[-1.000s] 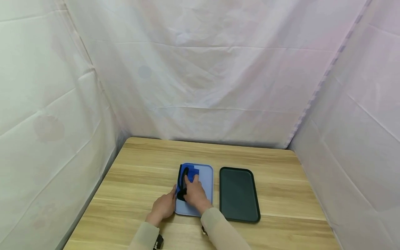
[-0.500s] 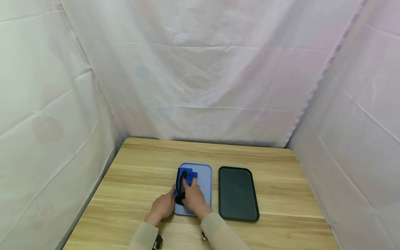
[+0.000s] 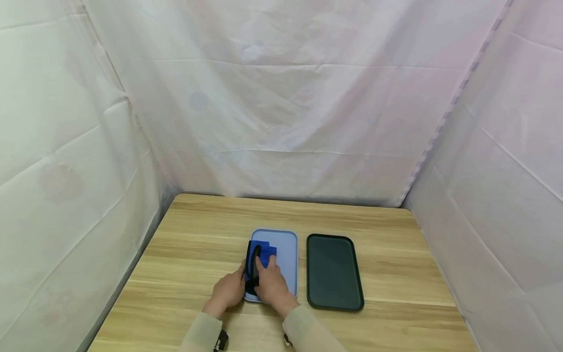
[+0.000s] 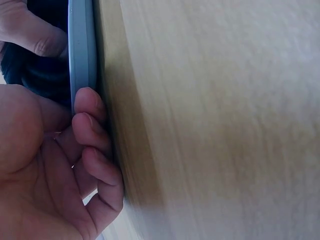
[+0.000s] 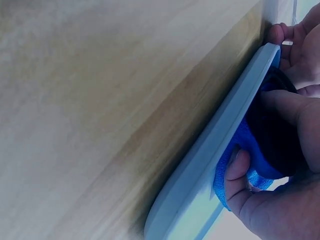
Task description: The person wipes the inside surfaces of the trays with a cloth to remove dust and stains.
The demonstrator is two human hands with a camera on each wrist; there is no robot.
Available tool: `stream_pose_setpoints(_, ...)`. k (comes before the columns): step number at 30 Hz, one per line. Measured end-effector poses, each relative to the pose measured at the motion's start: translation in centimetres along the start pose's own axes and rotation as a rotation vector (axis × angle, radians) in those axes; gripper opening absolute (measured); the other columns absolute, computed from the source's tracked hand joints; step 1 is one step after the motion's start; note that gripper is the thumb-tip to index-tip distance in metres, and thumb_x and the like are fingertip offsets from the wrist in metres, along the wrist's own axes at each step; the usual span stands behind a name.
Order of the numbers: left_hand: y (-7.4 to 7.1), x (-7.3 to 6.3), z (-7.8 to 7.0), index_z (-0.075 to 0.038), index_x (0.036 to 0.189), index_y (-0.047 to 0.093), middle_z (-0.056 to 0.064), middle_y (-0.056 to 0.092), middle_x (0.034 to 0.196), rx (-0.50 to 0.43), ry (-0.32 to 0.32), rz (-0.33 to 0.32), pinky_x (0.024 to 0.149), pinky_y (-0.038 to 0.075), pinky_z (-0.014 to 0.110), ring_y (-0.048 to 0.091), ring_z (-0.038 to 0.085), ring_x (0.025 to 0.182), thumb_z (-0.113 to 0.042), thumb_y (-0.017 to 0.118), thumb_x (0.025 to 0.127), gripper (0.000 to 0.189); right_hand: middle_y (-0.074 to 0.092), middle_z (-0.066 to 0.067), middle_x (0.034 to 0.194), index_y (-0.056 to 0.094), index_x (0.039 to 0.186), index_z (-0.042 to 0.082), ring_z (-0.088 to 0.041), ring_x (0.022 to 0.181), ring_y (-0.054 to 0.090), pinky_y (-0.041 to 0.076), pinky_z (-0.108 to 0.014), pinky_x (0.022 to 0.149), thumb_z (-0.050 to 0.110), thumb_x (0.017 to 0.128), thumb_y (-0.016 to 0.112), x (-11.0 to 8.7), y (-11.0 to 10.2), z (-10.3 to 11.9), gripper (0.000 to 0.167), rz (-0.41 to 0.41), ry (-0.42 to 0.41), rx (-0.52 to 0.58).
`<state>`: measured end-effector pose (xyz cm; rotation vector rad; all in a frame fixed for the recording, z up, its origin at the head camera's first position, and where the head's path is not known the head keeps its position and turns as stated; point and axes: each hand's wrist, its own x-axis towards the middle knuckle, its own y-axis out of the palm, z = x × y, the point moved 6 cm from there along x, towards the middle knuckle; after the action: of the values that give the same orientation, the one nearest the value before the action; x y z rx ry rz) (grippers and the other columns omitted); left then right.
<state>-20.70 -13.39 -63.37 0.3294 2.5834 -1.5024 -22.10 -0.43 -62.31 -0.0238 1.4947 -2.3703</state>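
A light blue tray (image 3: 288,266) lies on the wooden table. On its left half sits a blue cloth-like item (image 3: 268,253) with a black curved part; its exact kind is unclear. My right hand (image 3: 271,283) holds this item from above, thumb on the black part and a curled finger against the blue fabric in the right wrist view. The left hand (image 3: 229,288) grips the tray's left side near the front corner. In the left wrist view, its curled fingertips (image 4: 90,127) touch the outside of the rim.
A dark green tray (image 3: 335,274) stands right of the blue one, with a narrow gap between them. Pale fabric curtains (image 3: 281,107) surround the wooden table (image 3: 198,230) at the back and both sides.
The right hand and the blue and black item have slid toward the tray's front left corner. The left hand stays at the tray's side. The view has shifted slightly.
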Motion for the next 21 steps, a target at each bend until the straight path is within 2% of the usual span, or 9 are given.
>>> stream_pose_setpoints(15, -0.1, 0.0, 0.2, -0.004, 0.157, 0.043, 0.017, 0.074, 0.095, 0.005, -0.004, -0.002, 0.059, 0.047, 0.040, 0.054, 0.021, 0.065, -0.016, 0.054, 0.105, 0.055, 0.037, -0.031, 0.149, 0.044, 0.158, 0.013, -0.037, 0.108, 0.062, 0.058, -0.040, 0.075, 0.019, 0.082, 0.089, -1.1, 0.1, 0.4, 0.089, -0.003, -0.019, 0.012)
stream_pose_setpoints(21, -0.1, 0.0, 0.0, -0.006, 0.158, 0.042, 0.016, 0.074, 0.094, -0.002, -0.001, -0.003, 0.059, 0.048, 0.040, 0.055, 0.021, 0.065, -0.017, 0.052, 0.105, 0.055, 0.038, -0.029, 0.149, 0.042, 0.159, 0.015, -0.035, 0.108, 0.062, 0.057, -0.039, 0.077, 0.019, 0.081, 0.090, -1.4, 0.0, 0.2, 0.092, 0.006, -0.024, 0.007)
